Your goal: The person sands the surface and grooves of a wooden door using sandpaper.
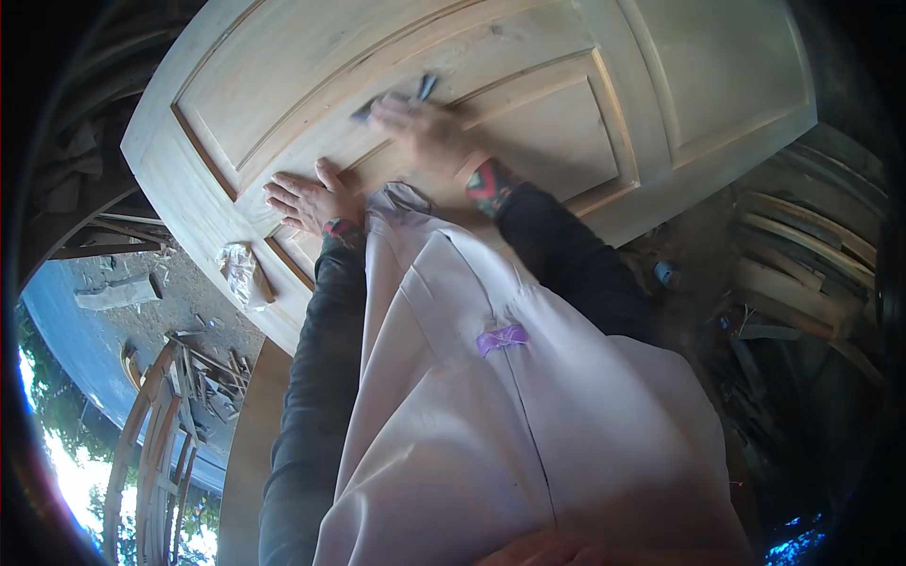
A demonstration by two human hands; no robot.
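Note:
A pale wooden panelled door (547, 137) lies across the upper view. My left hand (310, 200) rests on its surface with the fingers spread and holds nothing. To the right, my right hand (420, 137), blurred by motion, presses a dark, thin sheet (376, 108) on the rail between the panels; part of the sheet sticks out past the fingers. Under my left hand, near the door's edge, sits a crumpled whitish bag or cloth (245, 275).
Wood scraps (212, 382) litter the ground at the left, near a curved slatted wooden frame (151, 443). Curved wooden pieces (802, 255) are stacked at the right. A small blue object (665, 274) lies below the door's edge.

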